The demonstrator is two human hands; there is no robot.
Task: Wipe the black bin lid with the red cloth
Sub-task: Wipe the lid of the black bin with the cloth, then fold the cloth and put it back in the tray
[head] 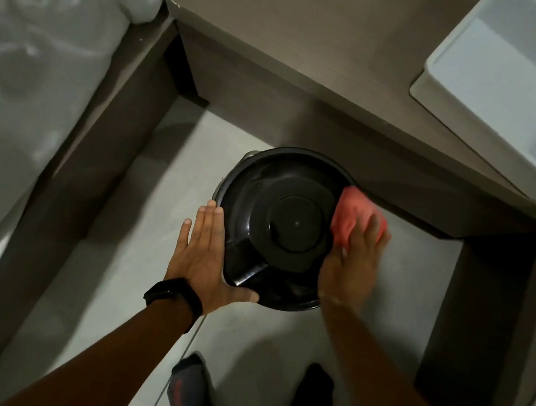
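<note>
The round black bin lid sits on its bin on the pale floor, glossy, with a raised disc at its centre. My left hand lies flat against the lid's left rim, fingers straight and thumb under the near edge. On the lid's right side my right hand presses the crumpled red cloth, which covers the right rim and is partly hidden under my fingers. That hand is blurred.
A brown desk stands just behind and to the right of the bin, with a white rectangular tray on top. A bed with white bedding runs along the left. My two feet in dark socks stand on the floor below.
</note>
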